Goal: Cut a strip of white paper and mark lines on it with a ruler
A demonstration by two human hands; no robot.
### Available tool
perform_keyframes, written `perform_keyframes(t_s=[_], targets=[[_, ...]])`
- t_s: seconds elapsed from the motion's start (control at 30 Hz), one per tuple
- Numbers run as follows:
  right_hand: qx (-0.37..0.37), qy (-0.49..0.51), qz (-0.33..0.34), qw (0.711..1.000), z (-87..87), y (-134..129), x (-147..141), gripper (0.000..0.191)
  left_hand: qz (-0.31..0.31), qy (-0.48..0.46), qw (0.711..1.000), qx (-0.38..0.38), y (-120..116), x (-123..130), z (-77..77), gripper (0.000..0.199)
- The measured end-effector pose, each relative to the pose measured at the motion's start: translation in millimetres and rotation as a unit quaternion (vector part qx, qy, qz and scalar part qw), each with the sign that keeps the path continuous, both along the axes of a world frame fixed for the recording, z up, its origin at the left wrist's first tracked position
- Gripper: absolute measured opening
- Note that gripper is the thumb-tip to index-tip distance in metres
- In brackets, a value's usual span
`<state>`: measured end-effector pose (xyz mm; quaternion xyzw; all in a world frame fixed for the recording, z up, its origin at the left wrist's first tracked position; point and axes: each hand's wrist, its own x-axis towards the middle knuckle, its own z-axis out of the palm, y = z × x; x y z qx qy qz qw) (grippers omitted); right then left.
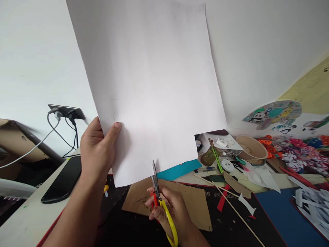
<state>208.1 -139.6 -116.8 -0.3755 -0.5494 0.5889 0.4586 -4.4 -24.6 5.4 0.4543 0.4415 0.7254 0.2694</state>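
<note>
A large sheet of white cardboard (159, 82) is held up by my left hand (99, 147), its thumb on the front and the fingers behind the left edge. The sheet's lower right corner has a rectangular notch. Below the bottom edge, my right hand (174, 206) grips a pair of scissors (168, 219) with yellow and red handles. Their blades point up at the bottom edge, one blade in front of the sheet. How far the other blade reaches behind it is hidden.
Brown cardboard (185, 195) lies on a black mat (115, 226). A phone (61, 180) rests at left, below a wall socket with cables (66, 111). At right are wooden sticks (231, 206), a round bowl (252, 147), paper scraps (312, 206) and colourful flowers (298, 151).
</note>
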Motion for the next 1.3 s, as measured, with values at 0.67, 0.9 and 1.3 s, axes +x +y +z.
perform_keyframes(t_s=[0.67,0.9,1.3], targets=[[0.022,0.008,-0.005,1.000,-7.3,-1.4,-0.3,0.046,0.009,-0.014,1.000,0.024,2.6,-0.7,-3.4,0.027],[0.013,0.002,-0.001,1.000,-10.6,-2.2,0.6,0.048,0.008,-0.007,1.000,0.020,1.9,-0.7,-1.2,0.025],[0.008,-0.009,-0.010,1.000,-1.2,-1.6,-0.4,0.049,-0.011,0.007,1.000,-0.018,0.7,0.8,-4.9,0.034]])
